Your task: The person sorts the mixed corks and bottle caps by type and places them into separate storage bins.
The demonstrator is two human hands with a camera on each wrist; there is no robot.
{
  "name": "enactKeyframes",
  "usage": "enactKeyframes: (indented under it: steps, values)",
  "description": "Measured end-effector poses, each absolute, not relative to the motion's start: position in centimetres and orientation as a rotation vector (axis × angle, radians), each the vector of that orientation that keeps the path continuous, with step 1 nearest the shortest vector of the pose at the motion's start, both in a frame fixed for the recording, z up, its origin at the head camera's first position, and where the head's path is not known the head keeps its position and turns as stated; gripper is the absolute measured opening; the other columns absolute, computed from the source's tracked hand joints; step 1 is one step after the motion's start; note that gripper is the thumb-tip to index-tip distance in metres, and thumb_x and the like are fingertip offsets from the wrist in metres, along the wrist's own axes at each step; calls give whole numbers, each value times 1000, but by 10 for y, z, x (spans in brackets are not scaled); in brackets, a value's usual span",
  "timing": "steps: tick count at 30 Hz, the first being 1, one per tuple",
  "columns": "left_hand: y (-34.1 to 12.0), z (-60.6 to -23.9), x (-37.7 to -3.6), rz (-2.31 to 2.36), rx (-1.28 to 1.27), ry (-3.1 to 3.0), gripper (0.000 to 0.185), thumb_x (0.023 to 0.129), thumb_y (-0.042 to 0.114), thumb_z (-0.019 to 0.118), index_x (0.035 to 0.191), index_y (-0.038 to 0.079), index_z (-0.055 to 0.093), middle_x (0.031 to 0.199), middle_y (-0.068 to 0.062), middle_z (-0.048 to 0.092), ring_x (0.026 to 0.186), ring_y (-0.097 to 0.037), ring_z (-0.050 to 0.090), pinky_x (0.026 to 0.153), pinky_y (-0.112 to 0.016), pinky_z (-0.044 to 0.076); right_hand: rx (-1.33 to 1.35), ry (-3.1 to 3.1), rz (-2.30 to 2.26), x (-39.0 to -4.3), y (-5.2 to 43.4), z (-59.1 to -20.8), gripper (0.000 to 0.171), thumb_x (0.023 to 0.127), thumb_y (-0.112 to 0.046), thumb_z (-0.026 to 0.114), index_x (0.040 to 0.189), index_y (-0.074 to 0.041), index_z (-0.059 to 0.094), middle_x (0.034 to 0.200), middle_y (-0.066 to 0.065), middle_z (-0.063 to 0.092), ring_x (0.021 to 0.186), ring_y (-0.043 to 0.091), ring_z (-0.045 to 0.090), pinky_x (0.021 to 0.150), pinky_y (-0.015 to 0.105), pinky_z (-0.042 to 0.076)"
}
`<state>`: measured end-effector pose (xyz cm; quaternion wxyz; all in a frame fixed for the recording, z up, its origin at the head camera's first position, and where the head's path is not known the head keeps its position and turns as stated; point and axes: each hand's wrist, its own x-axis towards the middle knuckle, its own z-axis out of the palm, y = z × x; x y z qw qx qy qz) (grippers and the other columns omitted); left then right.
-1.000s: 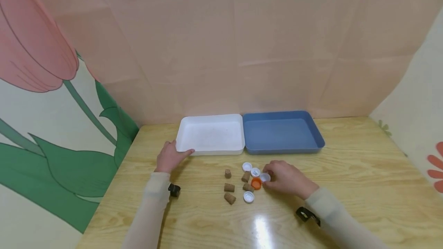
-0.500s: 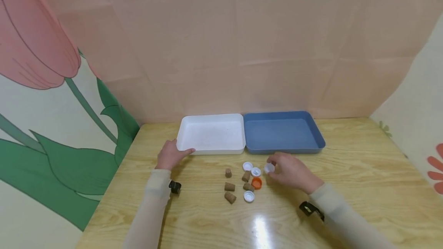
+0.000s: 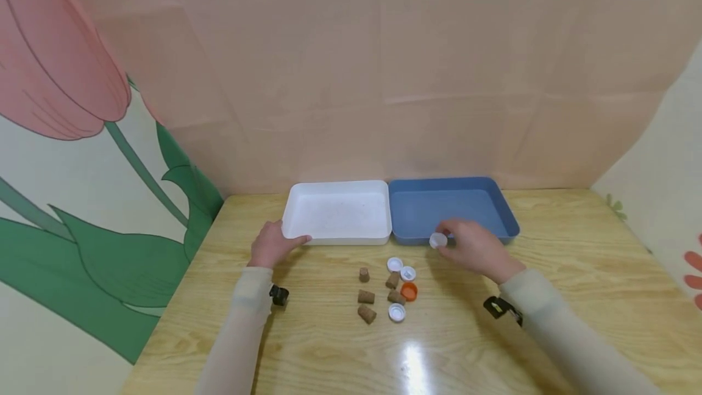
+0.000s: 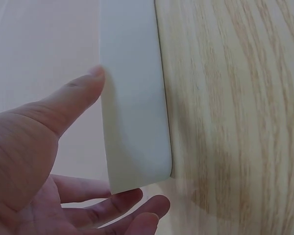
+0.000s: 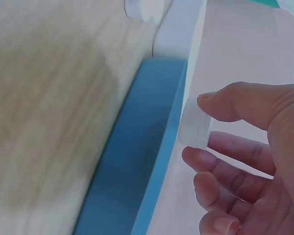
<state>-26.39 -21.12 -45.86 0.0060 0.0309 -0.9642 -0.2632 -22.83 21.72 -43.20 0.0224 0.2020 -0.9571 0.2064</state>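
My right hand pinches a white bottle cap between thumb and finger, just above the front rim of the blue tray. The right wrist view shows that white cap at my fingertips beside the blue tray's wall. My left hand rests at the front left corner of the white tray, thumb against its wall. In the left wrist view my thumb touches the white tray's corner, fingers nearly straight beneath it. Both trays hold nothing.
On the wooden table, in front of the trays, lie several corks, three white caps and an orange cap. A fabric backdrop stands behind the trays, and a tulip-print wall at the left.
My right hand lifted a white cap from the cluster and carried it back and right to the blue tray's front rim. My left hand stayed at the white tray's corner.
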Motion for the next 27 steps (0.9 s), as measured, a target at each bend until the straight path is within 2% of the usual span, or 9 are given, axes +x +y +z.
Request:
enactKeyframes:
  steps: [7,13,20,21,24,27]
  values:
    - [-210,-457,-265,-830,99,-3020,54,76,55,81,83,6,61,74,-3,55,66,-18,47,55,-30,37,594,-3006,599,-252,231,-423,33,90,-20,74,114,1,69,104,14,70,95,34,67,79,51,53]
    - [-208,-455,-264,-845,112,-3029,51,76,53,82,85,6,64,77,-5,62,68,-19,50,56,-30,39,582,-3057,572,-274,240,-415,33,91,-19,70,115,3,68,106,17,70,96,34,66,81,53,52]
    - [-206,-447,-263,-804,127,-3064,50,79,51,81,89,5,65,84,-8,66,71,-21,52,58,-33,42,589,-3105,509,-303,245,-414,32,89,-16,69,116,2,67,105,17,68,92,31,64,77,50,53]
    - [-206,-446,-263,-791,131,-3071,51,79,51,81,91,4,66,86,-9,67,72,-22,53,59,-34,43,589,-3117,514,-308,246,-414,33,89,-15,69,116,2,67,104,17,68,91,30,64,76,49,53]
    - [-206,-446,-263,-747,126,-3085,63,80,53,79,113,1,66,103,-16,68,86,-27,59,68,-42,49,592,-3161,531,-320,248,-416,33,90,-15,69,118,3,65,103,17,67,87,28,64,73,47,52]
    - [-205,-446,-264,-703,119,-3100,79,80,54,78,133,0,57,117,-20,65,101,-32,60,79,-50,50,594,-3196,515,-332,251,-419,32,90,-13,68,117,3,64,101,17,67,84,28,63,71,47,51]
